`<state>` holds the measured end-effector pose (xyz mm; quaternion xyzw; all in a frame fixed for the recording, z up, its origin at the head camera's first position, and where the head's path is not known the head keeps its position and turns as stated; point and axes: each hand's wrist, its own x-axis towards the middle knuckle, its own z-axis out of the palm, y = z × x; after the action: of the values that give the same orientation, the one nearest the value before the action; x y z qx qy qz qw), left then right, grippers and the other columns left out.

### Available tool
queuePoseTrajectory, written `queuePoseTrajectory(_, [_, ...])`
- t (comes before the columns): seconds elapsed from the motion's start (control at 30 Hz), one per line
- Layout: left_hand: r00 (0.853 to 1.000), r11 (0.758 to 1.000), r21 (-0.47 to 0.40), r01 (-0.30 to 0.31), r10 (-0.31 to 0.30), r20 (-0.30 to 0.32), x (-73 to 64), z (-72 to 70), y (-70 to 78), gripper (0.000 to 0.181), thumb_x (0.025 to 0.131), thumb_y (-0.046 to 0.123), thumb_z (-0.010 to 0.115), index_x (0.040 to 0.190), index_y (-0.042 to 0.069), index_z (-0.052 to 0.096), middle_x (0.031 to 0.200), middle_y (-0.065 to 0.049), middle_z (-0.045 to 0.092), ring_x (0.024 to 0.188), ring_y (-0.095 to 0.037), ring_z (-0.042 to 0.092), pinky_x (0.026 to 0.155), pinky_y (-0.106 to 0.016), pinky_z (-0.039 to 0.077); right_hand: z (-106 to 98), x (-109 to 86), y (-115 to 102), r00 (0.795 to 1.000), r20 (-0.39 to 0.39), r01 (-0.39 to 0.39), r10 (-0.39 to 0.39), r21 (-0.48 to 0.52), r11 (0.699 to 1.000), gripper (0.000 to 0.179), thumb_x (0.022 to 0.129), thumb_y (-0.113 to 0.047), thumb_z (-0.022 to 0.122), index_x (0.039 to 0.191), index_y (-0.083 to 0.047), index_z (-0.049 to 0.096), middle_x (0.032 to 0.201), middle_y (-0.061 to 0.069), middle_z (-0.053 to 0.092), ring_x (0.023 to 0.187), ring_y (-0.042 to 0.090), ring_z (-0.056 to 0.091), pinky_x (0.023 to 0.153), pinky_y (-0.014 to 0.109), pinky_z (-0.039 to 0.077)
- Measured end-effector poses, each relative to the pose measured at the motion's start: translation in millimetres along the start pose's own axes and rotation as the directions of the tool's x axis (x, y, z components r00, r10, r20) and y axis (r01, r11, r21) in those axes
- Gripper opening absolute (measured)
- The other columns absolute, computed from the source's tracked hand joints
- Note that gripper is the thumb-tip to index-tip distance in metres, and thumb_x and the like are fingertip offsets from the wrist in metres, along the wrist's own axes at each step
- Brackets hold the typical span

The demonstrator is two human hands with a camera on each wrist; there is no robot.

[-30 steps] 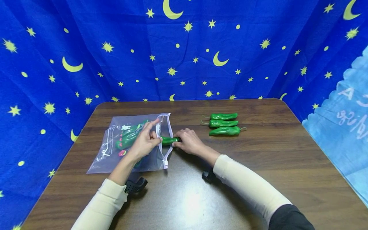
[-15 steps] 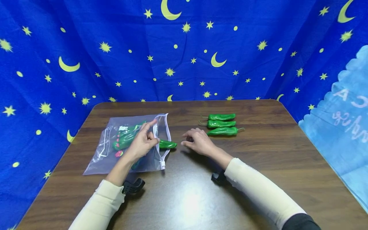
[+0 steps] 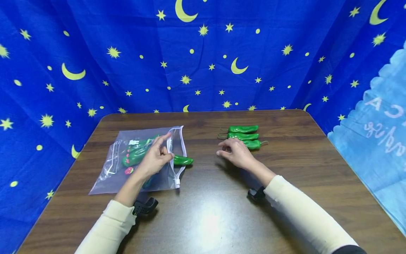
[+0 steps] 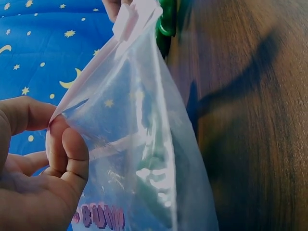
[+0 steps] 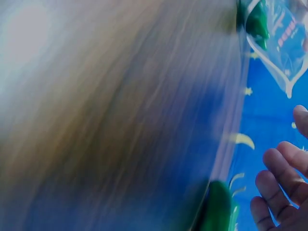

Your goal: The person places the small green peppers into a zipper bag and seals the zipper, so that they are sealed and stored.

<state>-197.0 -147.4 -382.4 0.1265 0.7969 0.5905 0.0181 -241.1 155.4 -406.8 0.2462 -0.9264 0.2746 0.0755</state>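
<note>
Where the clear plastic zip bag [image 3: 161, 179] faces the left wrist camera, blocky pinkish letters [image 4: 103, 216] begin with what looks like "BUN", the rest unclear. White characters [image 3: 134, 142] on the bag are too small to read in the head view; a small red strawberry print [image 3: 129, 170] sits below them. At the right, a pale-blue cloth with a scalloped edge [image 3: 385, 141] bears white lettering — a capital A can be made out, but the script beneath it cannot be read.

The left hand [image 3: 155, 158] pinches the pale-pink rim of the bag's mouth between thumb and fingers, and it hides part of the bag and the green shapes inside. One shiny green pepper [image 3: 183, 161] lies in that mouth, its tip sticking out to the right. The right hand [image 3: 238, 152] has its fingers loosely curved and spread apart; it covers part of the nearest of three slender green peppers with thin stems [image 3: 250, 136], lying in a row on the brown wood-grain table [image 3: 333, 176].

Cream sleeves [image 3: 304, 211] cross the near side, and a blue cloth with yellow moons and stars [image 3: 215, 42] hangs behind.
</note>
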Motion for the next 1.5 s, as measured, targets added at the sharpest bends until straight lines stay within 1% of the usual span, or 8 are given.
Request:
queuePoseTrajectory(0.03, [1.000,1.000,0.001,-0.001,0.001,0.005,-0.1,-0.4,-0.4,0.076,0.079,-0.011,0.056,0.147,0.002,0.025,0.126,-0.021,0.029,0.061,0.001,0.047,0.049,-0.015,0.037,-2,-1.2,3,1.000,-0.005,-0.005,0.005,0.000,1.000,0.033,0.082,-0.029,0.071,0.106,-0.006,0.069,0.087,0.004,0.068,0.084,0.020,0.059,0.077,0.036,0.048])
queuePoseTrajectory(0.2, [1.000,1.000,0.010,0.001,-0.001,0.005,-1.2,-2.5,-1.3,0.077,0.079,-0.011,0.057,0.147,0.002,0.025,0.125,-0.022,0.030,0.061,0.000,0.047,0.049,-0.015,0.037,-10,-7.5,14,0.999,-0.018,-0.029,0.028,-0.017,0.999,0.033,0.082,-0.029,0.071,0.105,-0.006,0.070,0.086,0.003,0.067,0.084,0.020,0.056,0.075,0.036,0.044])
queuePoseTrajectory(0.3, [1.000,1.000,0.020,0.006,-0.006,0.000,-2.1,-3.4,-0.8,0.077,0.079,-0.009,0.058,0.148,0.003,0.025,0.111,-0.022,0.040,0.059,-0.001,0.047,0.047,-0.017,0.036,-15,-10.9,21,0.999,-0.035,-0.038,0.036,-0.044,0.998,0.033,0.081,-0.030,0.072,0.105,-0.008,0.070,0.089,0.005,0.067,0.086,0.023,0.056,0.077,0.039,0.042])
queuePoseTrajectory(0.4, [1.000,1.000,0.029,0.005,-0.005,-0.005,-2.1,-3.7,-1.1,0.077,0.079,-0.009,0.058,0.148,0.004,0.025,0.100,-0.019,0.044,0.057,-0.001,0.046,0.046,-0.017,0.035,-21,-13.8,30,0.997,-0.070,-0.046,0.040,-0.077,0.996,0.033,0.081,-0.030,0.072,0.105,-0.008,0.070,0.094,0.008,0.067,0.092,0.027,0.056,0.080,0.043,0.041])
queuePoseTrajectory(0.6, [1.000,1.000,0.027,-0.010,0.010,-0.001,-1.9,-3.8,-2.3,0.077,0.078,-0.011,0.057,0.147,0.002,0.026,0.122,-0.021,0.031,0.060,0.001,0.046,0.048,-0.015,0.037,-35,-17.2,49,0.985,-0.152,-0.099,0.081,-0.112,0.989,0.033,0.079,-0.028,0.073,0.103,-0.006,0.070,0.100,0.013,0.066,0.096,0.032,0.053,0.081,0.046,0.039])
queuePoseTrajectory(0.7, [1.000,1.000,0.027,-0.012,0.012,-0.003,-2.0,-3.8,-2.9,0.076,0.078,-0.011,0.056,0.147,0.001,0.026,0.123,-0.023,0.029,0.060,0.001,0.046,0.049,-0.014,0.038,-42,-18.9,58,0.980,-0.171,-0.127,0.105,-0.122,0.984,0.033,0.080,-0.027,0.073,0.104,-0.005,0.070,0.103,0.016,0.065,0.094,0.034,0.051,0.081,0.047,0.038])
queuePoseTrajectory(0.93, [1.000,1.000,0.022,-0.007,0.007,-0.004,-1.8,-3.2,-3.0,0.075,0.079,-0.012,0.056,0.147,0.001,0.026,0.123,-0.022,0.030,0.061,0.001,0.047,0.050,-0.014,0.038,-50,-23.5,74,0.973,-0.150,-0.194,0.174,-0.128,0.973,0.035,0.082,-0.028,0.071,0.107,-0.004,0.068,0.108,0.018,0.065,0.095,0.034,0.047,0.082,0.048,0.035])
queuePoseTrajectory(1.5, [1.000,1.000,0.007,-0.010,0.010,0.007,-0.7,-2.1,-2.6,0.075,0.079,-0.012,0.055,0.146,-0.001,0.025,0.124,-0.023,0.029,0.060,0.001,0.047,0.049,-0.013,0.037,-55,-30.9,98,0.968,-0.023,-0.249,0.249,-0.174,0.953,0.047,0.083,-0.031,0.069,0.120,-0.002,0.062,0.119,0.022,0.062,0.101,0.035,0.048,0.088,0.051,0.036])
